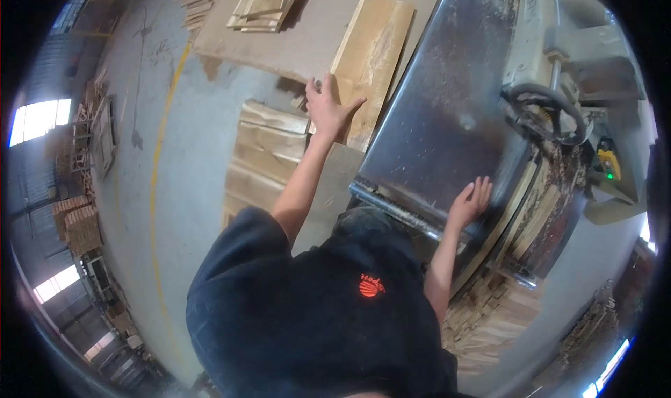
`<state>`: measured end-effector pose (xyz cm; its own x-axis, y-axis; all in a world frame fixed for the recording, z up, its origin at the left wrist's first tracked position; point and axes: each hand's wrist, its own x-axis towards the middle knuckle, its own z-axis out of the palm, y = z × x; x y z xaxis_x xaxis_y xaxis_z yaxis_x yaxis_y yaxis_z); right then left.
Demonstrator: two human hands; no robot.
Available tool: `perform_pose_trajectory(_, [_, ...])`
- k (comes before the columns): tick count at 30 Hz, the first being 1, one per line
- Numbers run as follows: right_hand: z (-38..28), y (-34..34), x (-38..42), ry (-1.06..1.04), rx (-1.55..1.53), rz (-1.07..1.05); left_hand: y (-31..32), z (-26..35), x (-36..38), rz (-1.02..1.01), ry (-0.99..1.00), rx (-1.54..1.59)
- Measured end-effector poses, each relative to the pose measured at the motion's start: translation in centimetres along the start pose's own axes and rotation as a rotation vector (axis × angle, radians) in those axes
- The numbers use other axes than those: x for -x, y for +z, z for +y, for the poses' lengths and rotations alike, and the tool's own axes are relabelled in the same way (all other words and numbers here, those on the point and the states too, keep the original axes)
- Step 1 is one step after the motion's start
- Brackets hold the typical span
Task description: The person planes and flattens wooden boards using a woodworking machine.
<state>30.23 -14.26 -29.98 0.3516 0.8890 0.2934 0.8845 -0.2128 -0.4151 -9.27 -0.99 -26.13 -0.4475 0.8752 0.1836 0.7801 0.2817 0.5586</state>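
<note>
Concrete workshop floor [189, 160] fills the left half of the frame, with a yellow painted line [162, 139] curving down it and stacked timber along the far left edge. Centre right is a big steel machine tabletop [447, 111], dusty with sawdust, and there's a black handwheel [546, 112] on the machine body just to the right of it.

One plank [370, 59] is in play: pale wood, lying flat at upper centre just left of the steel tabletop. Its long axis runs from the top of the frame down toward the person, tilted slightly so the far end leans right. The left hand [328, 108] is on the near end of that plank, fingers spread and thumb out to the right, pressing or gripping the end rather than closed into a fist.

The right hand [472, 201] is open, fingers splayed flat against the lower right edge of the steel tabletop, holding nothing.

Below the plank sits a low stack of boards [269, 146], and one more pile of boards [269, 3] sits at top centre. Offcuts [489, 314] are heaped at lower right.
</note>
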Motion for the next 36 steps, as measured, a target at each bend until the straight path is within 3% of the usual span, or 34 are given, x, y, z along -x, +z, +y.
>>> perform_pose_trajectory(2, [0.5,0.3,0.0,-0.012,-0.015,0.017,-2.0,-1.5,1.4,-0.013,-0.052,0.035])
perform_pose_trajectory(3, [0.7,0.4,0.1,-0.015,-0.004,0.018,-3.1,-1.7,1.9,-0.108,-0.161,0.032])
perform_pose_trajectory(6, [0.6,0.6,0.0,-0.015,0.003,0.026,-4.0,-5.9,0.8,-0.355,-0.183,0.318])
perform_pose_trajectory(7, [0.5,0.6,0.1,-0.006,-0.009,0.029,-4.9,-6.0,0.3,-0.484,-0.292,0.442])
perform_pose_trajectory(10, [0.8,0.6,0.1,-0.007,-0.030,0.027,-4.8,-7.9,-0.7,-0.585,-0.194,0.485])
perform_pose_trajectory(14, [0.7,0.8,0.2,-0.011,-0.034,0.045,-4.4,-7.3,0.5,-0.458,-0.208,0.679])
perform_pose_trajectory(17, [0.8,1.0,0.2,-0.010,0.006,0.041,-5.3,-6.4,0.5,-0.524,-0.435,0.729])
perform_pose_trajectory(20, [0.8,0.8,0.3,-0.008,0.018,0.041,-6.8,-5.4,-0.5,-0.554,-0.425,0.439])
perform_pose_trajectory(22, [0.7,0.9,0.3,-0.001,0.010,0.047,-8.6,-3.4,-0.4,-0.544,-0.215,0.313])
perform_pose_trajectory(24, [0.8,1.0,0.3,-0.002,-0.005,0.050,-13.2,3.0,-0.1,-0.557,0.052,0.130])
perform_pose_trajectory(26, [0.7,1.0,0.3,0.022,0.007,0.045,-13.4,6.5,1.5,-0.568,0.171,0.272])
perform_pose_trajectory(27, [0.7,0.9,0.3,0.018,0.009,0.046,-11.5,6.5,2.5,-0.579,0.167,0.528])
perform_pose_trajectory(28, [0.5,0.8,0.3,0.014,0.008,0.046,-9.2,6.2,2.9,-0.612,0.230,0.591])
perform_pose_trajectory(30, [0.4,1.0,0.3,-0.002,-0.026,0.056,-4.7,6.4,5.5,-0.387,0.251,0.177])
perform_pose_trajectory(33, [0.8,0.9,0.1,-0.018,-0.039,0.068,1.0,6.3,9.6,-0.290,0.193,0.181])
perform_pose_trajectory(36, [0.6,0.9,0.1,-0.008,-0.041,0.064,3.0,6.7,12.9,-0.251,0.350,0.186])
